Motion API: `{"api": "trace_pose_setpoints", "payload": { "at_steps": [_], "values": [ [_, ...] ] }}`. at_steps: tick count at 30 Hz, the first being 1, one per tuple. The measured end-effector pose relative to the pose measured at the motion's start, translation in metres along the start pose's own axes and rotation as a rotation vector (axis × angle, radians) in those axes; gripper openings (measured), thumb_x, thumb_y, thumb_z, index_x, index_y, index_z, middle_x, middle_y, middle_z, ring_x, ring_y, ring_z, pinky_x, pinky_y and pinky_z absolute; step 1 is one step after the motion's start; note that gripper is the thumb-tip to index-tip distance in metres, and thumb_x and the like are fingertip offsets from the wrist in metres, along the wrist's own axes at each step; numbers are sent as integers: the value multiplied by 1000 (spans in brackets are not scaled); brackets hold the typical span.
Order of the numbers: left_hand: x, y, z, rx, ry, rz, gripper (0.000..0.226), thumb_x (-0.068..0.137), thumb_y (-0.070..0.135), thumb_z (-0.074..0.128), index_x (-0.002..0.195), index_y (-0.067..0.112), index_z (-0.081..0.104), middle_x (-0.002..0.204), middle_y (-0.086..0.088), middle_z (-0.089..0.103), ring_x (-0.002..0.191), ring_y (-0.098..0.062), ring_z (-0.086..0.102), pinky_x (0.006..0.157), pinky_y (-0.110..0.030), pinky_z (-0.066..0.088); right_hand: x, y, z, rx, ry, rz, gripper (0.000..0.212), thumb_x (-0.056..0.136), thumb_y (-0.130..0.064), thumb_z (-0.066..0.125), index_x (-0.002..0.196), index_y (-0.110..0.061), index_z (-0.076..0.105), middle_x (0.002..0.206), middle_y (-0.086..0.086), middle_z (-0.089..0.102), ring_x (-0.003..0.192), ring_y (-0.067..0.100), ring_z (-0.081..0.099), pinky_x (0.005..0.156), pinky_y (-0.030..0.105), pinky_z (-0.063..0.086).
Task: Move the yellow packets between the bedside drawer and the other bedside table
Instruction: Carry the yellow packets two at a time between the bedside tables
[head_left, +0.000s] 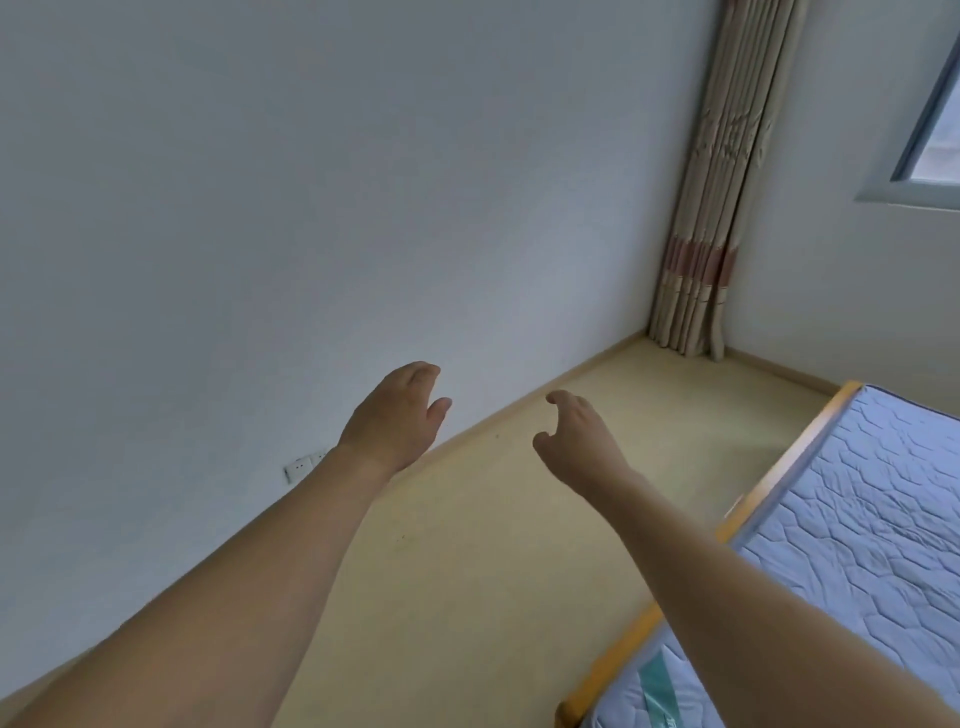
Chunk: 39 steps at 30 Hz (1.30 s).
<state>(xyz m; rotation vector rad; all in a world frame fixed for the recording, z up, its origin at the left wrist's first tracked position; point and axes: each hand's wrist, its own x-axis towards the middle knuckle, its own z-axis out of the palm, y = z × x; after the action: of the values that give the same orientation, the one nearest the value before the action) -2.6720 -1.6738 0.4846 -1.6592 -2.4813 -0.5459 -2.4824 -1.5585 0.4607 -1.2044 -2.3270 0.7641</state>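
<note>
Both arms reach forward over the floor, and both hands hold nothing. My left hand (400, 415) hangs in front of the white wall with its fingers loosely curled. My right hand (576, 436) is beside it to the right, over the beige floor, fingers relaxed and bent downward. No yellow packets, drawer or bedside table appear in this view.
A bed with a quilted blue-white mattress (857, 519) and a wooden frame (779, 478) fills the lower right. A striped curtain (711, 208) hangs in the far corner beside a window (930, 119). Wall sockets (304, 465) sit low on the left wall. Beige floor (467, 545) stretches between wall and bed.
</note>
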Motion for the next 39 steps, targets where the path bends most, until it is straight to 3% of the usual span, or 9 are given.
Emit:
{"api": "trace_pose_setpoints", "payload": {
  "at_steps": [6, 15, 20, 30, 36, 39],
  "values": [
    [151, -41, 1, 31, 17, 52, 50, 103, 36, 39, 148, 13, 35, 156, 0, 34, 145, -16, 27, 113, -33, 29, 150, -11, -2, 27, 42, 20, 60, 89, -13, 49, 147, -13, 34, 151, 3, 35, 127, 21, 45, 93, 28, 39],
    [392, -69, 93, -27, -15, 198, 51, 103, 35, 40, 150, 16, 33, 156, 2, 32, 145, -14, 26, 113, -29, 27, 383, 27, 16, 1, 97, 83, 60, 88, -14, 49, 146, -16, 34, 150, 2, 36, 113, 20, 54, 80, 27, 41],
    [558, -47, 116, -64, 33, 343, 50, 103, 32, 42, 149, 14, 35, 155, 0, 35, 144, -15, 28, 112, -29, 28, 518, 58, -17, -29, 169, 154, 59, 89, -14, 52, 145, -15, 36, 150, 3, 38, 129, 19, 43, 89, 24, 34],
    [805, 97, 251, -187, -69, 550, 49, 102, 29, 45, 148, 12, 38, 155, -2, 36, 144, -14, 28, 112, -26, 26, 703, 217, -112, -70, 284, 368, 59, 88, -16, 54, 145, -11, 39, 147, 8, 41, 132, 24, 41, 100, 30, 37],
    [960, 235, 342, -248, -122, 619, 50, 101, 27, 48, 146, 6, 40, 153, -8, 39, 142, -21, 32, 113, -29, 26, 812, 358, -201, -56, 356, 462, 47, 85, -15, 55, 132, -9, 48, 133, 10, 50, 118, 28, 49, 91, 33, 42],
    [1031, 314, 362, -260, -138, 676, 51, 100, 25, 48, 146, 6, 39, 154, -9, 37, 144, -22, 30, 114, -30, 24, 859, 416, -264, -66, 388, 506, 48, 87, -13, 54, 135, -11, 46, 135, 10, 49, 122, 27, 48, 94, 35, 42]
  ]
}}
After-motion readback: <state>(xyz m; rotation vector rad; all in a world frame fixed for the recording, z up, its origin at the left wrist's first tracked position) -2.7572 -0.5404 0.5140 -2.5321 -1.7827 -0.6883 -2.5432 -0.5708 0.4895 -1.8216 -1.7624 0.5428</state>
